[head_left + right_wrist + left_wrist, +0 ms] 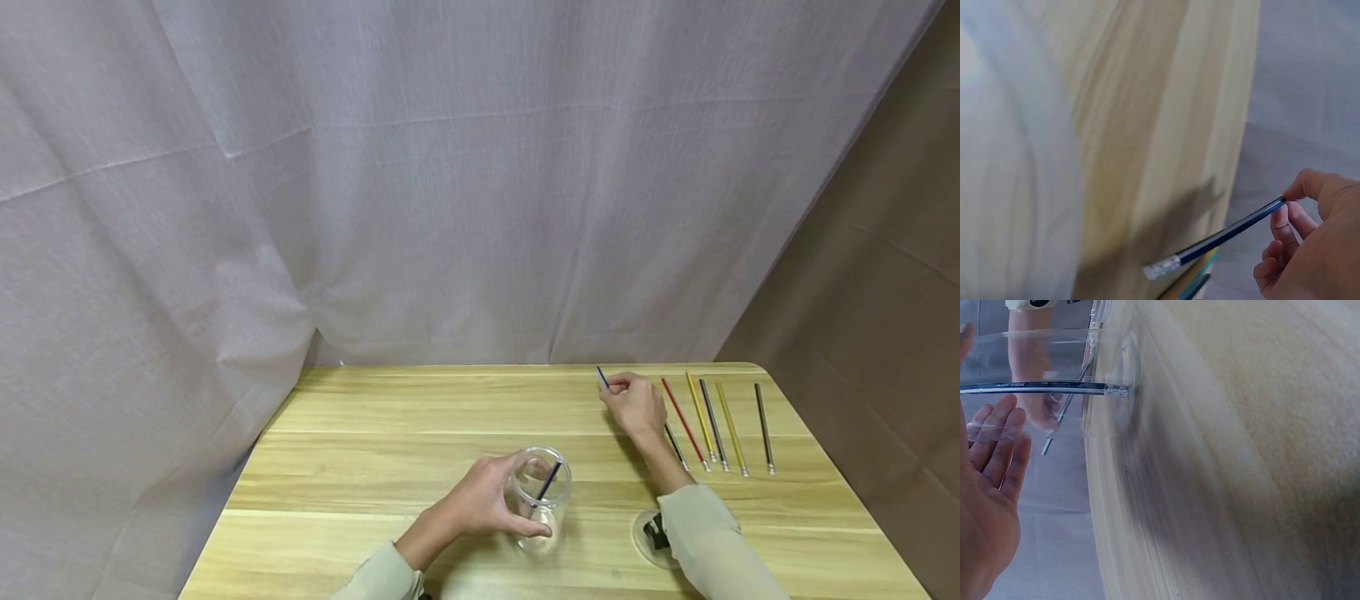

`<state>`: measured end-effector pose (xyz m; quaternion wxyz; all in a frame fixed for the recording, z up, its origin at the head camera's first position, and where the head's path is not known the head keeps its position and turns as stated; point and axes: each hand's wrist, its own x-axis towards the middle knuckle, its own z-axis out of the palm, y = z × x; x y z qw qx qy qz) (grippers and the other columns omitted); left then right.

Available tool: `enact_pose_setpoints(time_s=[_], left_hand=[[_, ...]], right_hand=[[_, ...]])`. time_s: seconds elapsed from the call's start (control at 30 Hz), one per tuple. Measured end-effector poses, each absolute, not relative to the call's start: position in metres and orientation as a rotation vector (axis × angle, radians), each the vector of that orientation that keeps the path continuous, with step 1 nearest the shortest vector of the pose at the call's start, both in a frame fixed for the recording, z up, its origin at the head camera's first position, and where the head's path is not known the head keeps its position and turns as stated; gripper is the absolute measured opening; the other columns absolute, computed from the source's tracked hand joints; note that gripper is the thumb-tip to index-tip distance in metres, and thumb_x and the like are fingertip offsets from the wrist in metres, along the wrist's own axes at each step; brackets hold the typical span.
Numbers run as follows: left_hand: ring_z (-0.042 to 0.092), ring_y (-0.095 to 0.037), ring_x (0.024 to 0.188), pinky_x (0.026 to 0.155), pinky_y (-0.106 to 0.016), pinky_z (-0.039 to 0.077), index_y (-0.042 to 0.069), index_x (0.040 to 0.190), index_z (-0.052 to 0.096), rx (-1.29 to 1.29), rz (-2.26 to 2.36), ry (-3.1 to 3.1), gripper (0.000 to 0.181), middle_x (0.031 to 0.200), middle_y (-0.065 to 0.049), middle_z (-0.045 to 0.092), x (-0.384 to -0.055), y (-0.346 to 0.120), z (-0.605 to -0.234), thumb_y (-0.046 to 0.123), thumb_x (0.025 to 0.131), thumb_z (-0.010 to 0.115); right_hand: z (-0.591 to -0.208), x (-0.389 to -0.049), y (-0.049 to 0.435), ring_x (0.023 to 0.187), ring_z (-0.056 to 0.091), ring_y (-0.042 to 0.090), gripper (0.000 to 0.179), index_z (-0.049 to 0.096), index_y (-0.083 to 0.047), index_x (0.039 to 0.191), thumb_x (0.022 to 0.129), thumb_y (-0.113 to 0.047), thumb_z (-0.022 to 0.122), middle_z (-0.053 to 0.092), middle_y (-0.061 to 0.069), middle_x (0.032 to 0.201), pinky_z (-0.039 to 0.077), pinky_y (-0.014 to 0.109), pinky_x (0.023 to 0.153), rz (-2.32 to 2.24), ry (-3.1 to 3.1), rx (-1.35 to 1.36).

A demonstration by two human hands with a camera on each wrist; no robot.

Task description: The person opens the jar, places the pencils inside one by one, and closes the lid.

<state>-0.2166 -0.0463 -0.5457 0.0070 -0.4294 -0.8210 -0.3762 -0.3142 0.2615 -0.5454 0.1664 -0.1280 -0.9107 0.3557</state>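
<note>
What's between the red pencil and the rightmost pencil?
The head view shows, left to right, a yellow pencil, a dark pencil and an olive pencil.

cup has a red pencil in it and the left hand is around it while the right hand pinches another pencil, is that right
Not quite: the pencil in the cup is dark, not red, as the head view shows. The left hand is around the cup, and the right hand pinches another pencil.
</note>
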Motion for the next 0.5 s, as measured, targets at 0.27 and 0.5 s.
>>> enact_pose_setpoints(time_s=[0.27, 0.5], left_hand=[[0.071, -0.010, 0.110, 0.100, -0.024, 0.053, 0.024, 0.138, 0.058, -1.350, -1.170, -2.559, 0.079, 0.123, 0.010, 0.075, -0.216, -0.046, -0.546, 0.050, 0.073, 0.096], [0.073, -0.013, 0.110, 0.101, -0.024, 0.052, 0.022, 0.138, 0.060, -1.356, -1.193, -2.553, 0.078, 0.124, 0.011, 0.074, -0.216, -0.046, -0.545, 0.049, 0.074, 0.096]], right_hand=[[-0.518, -0.296, 0.256, 0.089, 0.068, 0.037, 0.020, 0.079, -0.006, 0.102, 0.086, -0.014, 0.071, 0.078, 0.012, 0.096, 0.050, 0.046, 0.069, 1.050, -2.542, -0.283], [-0.493, -0.283, 0.252, 0.077, 0.065, 0.031, 0.016, 0.077, -0.005, 0.099, 0.085, -0.011, 0.072, 0.077, 0.013, 0.094, 0.046, 0.038, 0.068, 1.081, -2.468, -0.158]])
